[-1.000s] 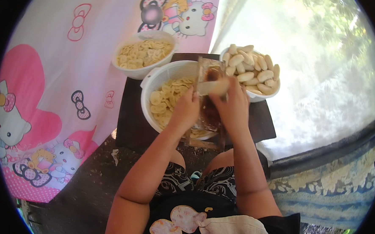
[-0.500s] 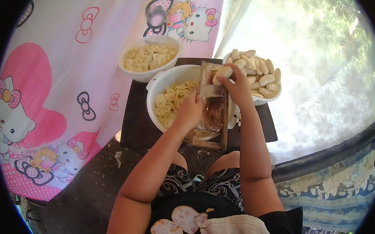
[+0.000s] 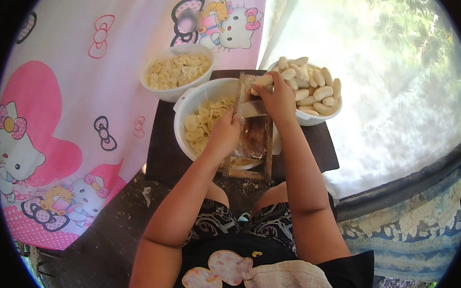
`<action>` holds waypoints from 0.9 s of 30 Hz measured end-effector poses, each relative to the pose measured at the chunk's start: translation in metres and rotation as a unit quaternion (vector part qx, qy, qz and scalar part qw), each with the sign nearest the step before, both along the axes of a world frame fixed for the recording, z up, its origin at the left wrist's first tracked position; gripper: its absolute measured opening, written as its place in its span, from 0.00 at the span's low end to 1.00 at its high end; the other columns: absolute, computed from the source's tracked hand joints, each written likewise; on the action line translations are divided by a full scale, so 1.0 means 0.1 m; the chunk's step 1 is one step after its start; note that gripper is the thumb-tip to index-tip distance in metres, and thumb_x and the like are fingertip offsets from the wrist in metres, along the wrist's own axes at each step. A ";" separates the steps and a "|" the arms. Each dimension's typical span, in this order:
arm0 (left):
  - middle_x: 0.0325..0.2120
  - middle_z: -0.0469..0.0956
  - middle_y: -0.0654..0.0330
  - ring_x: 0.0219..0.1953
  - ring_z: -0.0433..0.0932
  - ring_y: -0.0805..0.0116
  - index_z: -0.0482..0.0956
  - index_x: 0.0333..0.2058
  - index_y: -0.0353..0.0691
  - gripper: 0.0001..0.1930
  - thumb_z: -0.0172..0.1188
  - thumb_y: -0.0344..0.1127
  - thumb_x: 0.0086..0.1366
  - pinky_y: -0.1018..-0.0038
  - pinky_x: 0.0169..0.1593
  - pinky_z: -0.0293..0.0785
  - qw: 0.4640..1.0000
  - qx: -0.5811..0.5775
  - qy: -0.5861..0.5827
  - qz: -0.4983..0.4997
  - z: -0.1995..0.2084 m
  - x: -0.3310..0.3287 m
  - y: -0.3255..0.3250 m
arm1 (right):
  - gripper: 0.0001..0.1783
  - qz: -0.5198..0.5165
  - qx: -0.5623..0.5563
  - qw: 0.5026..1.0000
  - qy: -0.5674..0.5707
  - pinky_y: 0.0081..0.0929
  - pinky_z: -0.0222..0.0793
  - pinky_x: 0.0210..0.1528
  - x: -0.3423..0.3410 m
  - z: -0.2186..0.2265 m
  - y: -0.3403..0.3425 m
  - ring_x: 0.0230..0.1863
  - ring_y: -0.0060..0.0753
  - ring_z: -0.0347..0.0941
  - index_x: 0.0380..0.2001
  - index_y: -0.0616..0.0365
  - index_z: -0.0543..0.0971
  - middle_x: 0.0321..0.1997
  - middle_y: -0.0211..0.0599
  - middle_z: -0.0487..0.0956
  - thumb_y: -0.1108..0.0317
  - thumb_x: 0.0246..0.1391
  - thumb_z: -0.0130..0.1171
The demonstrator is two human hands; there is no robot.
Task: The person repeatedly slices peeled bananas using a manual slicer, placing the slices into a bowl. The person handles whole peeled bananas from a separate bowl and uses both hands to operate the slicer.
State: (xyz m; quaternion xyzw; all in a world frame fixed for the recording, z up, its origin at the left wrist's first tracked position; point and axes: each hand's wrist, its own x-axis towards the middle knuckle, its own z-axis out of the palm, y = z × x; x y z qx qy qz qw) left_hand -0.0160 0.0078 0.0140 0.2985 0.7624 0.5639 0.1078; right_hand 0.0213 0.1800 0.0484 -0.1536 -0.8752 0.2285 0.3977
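Head view, we're watching a white colander (image 3: 178, 121) of banana slices (image 3: 203, 124), a bowl (image 3: 315, 120) of peeled bananas (image 3: 323, 93), a wooden slicer (image 3: 254, 137) across the colander, left hand (image 3: 224, 132) gripping its rail, right hand (image 3: 280, 101) clasping one banana (image 3: 263, 81) over its far end.

Pink curtain (image 3: 113, 85) left, sunlit sheet (image 3: 383, 120) right, dark floor (image 3: 111, 226).

To my left hangs a pink-and-white cloth (image 3: 119, 75) printed with cartoon cats, bows and a heart; to my right, a translucent white sheet (image 3: 388, 121) extends above a blue-and-cream patterned fabric (image 3: 402, 244). A pale towel (image 3: 296, 283) lies on my black shirt (image 3: 201, 254), and a light scrap (image 3: 147, 194) rests on the dark ground (image 3: 114, 221).
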 end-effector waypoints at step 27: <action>0.50 0.75 0.35 0.55 0.74 0.40 0.68 0.60 0.30 0.23 0.44 0.38 0.72 0.59 0.58 0.68 1.000 -0.003 -0.025 0.004 0.03 0.04 0.02 | 0.24 0.032 0.062 0.997 0.030 0.47 0.61 0.57 0.45 -0.09 -0.35 0.52 0.51 0.71 0.45 0.58 0.76 0.44 0.45 0.80 0.57 0.47 0.68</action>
